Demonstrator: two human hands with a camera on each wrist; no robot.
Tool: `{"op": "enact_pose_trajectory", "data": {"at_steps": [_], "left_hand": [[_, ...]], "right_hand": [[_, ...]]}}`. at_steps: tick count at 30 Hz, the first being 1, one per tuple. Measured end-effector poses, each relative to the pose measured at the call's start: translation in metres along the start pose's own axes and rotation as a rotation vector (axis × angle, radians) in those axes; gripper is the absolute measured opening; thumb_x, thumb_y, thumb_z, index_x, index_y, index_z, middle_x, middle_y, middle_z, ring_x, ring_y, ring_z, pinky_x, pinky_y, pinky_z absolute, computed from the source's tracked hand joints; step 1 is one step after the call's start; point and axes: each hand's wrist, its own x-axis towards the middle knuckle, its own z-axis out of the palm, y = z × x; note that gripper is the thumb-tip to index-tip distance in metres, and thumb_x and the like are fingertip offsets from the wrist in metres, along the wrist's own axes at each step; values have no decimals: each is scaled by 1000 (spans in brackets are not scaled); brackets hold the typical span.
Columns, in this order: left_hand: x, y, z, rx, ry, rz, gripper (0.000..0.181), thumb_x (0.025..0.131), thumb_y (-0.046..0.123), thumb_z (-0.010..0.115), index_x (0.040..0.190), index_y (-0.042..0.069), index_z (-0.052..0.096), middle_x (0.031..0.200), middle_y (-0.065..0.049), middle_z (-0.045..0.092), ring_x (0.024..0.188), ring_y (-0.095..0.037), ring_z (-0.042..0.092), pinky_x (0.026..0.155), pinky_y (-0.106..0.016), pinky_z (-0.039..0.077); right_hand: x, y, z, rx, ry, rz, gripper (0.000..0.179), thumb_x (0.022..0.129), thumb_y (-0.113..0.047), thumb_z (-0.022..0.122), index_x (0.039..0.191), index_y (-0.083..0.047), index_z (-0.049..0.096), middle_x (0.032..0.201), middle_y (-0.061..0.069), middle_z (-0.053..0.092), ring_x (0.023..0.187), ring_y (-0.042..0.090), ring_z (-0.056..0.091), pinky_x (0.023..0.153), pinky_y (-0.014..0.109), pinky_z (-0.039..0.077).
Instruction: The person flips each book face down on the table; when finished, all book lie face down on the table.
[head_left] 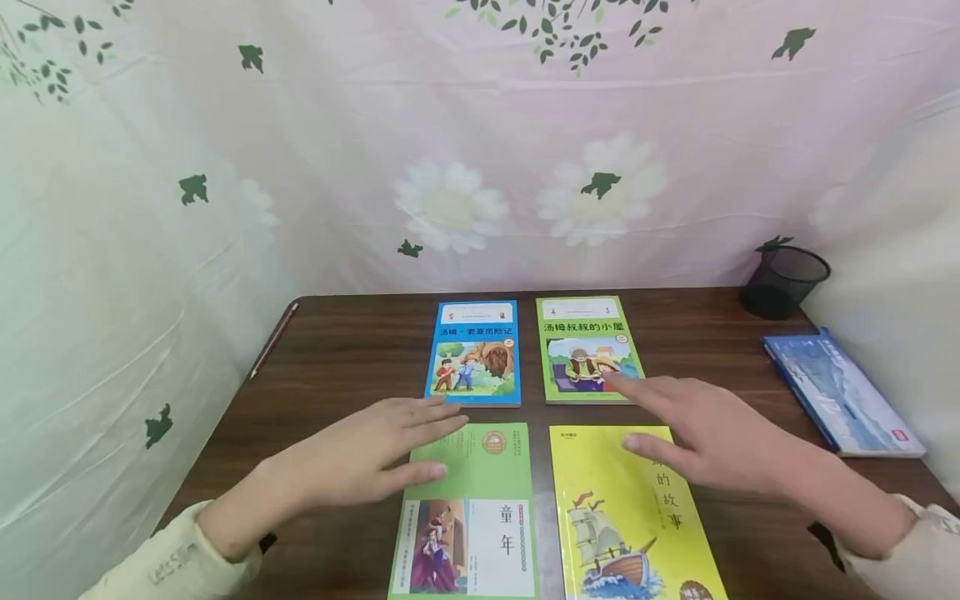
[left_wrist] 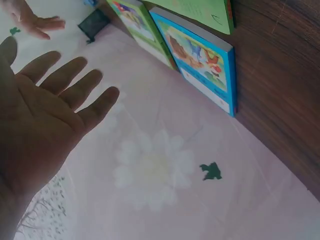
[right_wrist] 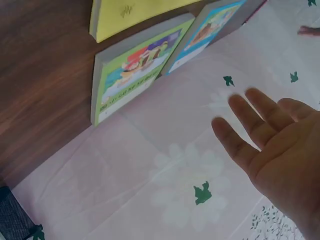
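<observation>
Both hands hover over books on a dark wooden table, holding nothing. My left hand (head_left: 360,450), fingers extended, is over the left edge of a green-and-white book (head_left: 502,475). Above the yellow book (head_left: 600,483) with a sailing ship is my right hand (head_left: 705,425), its fingers straight and partly covering the title. Behind these lie a blue-bordered book (head_left: 472,358) and a green-bordered book (head_left: 585,358); a right fingertip overlaps the latter's cover in the head view. The wrist views show the left palm (left_wrist: 45,110) and right palm (right_wrist: 285,145) with fingers spread a little.
A blue-and-white book (head_left: 843,396) lies at the right side of the table. Behind it stands a black mesh pen holder (head_left: 783,283). A dark red pencil-like stick (head_left: 274,340) lies along the left edge. Patterned cloth (head_left: 510,125) hangs around the back and sides.
</observation>
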Motion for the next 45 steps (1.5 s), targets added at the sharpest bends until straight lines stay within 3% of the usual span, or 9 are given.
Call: {"op": "enact_pose_trajectory", "data": {"at_steps": [3,8,15,18,21,25,29,33,45], "left_hand": [[2,-9,-1,-78,-21,-88,59,103,57,42,151,24,45,152,6,50,143,-15,46,114,-43,41],[7,-29,2,-218,-53,-298,58,102,56,47,147,21,51,145,3,58,136,-18,54,110,-46,46],[22,-56,10,-274,-96,-492,54,102,49,53,143,14,56,139,-7,63,130,-27,59,105,-53,48],[29,-67,14,-266,-115,-551,51,102,45,54,139,11,59,137,-10,64,129,-31,58,105,-56,47],[34,-78,20,-264,-127,-610,49,101,43,56,135,8,62,131,-12,66,122,-32,61,102,-56,49],[39,-91,31,-272,-141,-666,45,100,42,57,128,6,65,110,-9,72,99,-24,66,92,-51,54],[45,-98,40,-285,-158,-691,37,101,41,57,111,8,70,87,-5,69,79,-19,62,74,-38,53],[50,-102,46,-291,-174,-702,34,100,41,58,99,9,70,78,-6,66,72,-20,60,65,-32,47],[60,-106,53,-278,-196,-731,39,99,45,59,98,7,69,73,-6,66,67,-21,62,64,-31,47]], "right_hand": [[13,2,-4,51,-42,62,63,99,-57,51,155,-31,38,134,-4,66,119,23,65,91,50,54],[42,7,-7,99,-91,139,65,100,-63,44,154,-26,40,120,-4,71,106,16,68,84,45,55],[87,22,-3,153,-178,214,73,97,-67,46,150,-17,46,107,-2,72,85,8,65,75,36,54],[107,29,0,161,-206,228,73,97,-66,46,149,-14,47,112,3,73,92,14,68,82,44,56],[128,35,2,171,-269,233,72,98,-64,47,148,-12,47,125,11,69,110,25,67,96,53,52],[156,37,5,188,-386,219,67,101,-54,49,147,-6,48,140,17,60,127,34,58,106,57,45],[177,37,9,237,-440,228,63,103,-47,50,147,-3,46,128,18,66,111,33,67,98,51,52],[193,38,17,262,-449,263,61,103,-47,50,146,-4,46,115,18,71,93,29,70,84,43,55],[228,37,40,304,-377,327,54,105,-39,47,144,-2,47,110,18,66,87,31,67,74,44,55]]}}
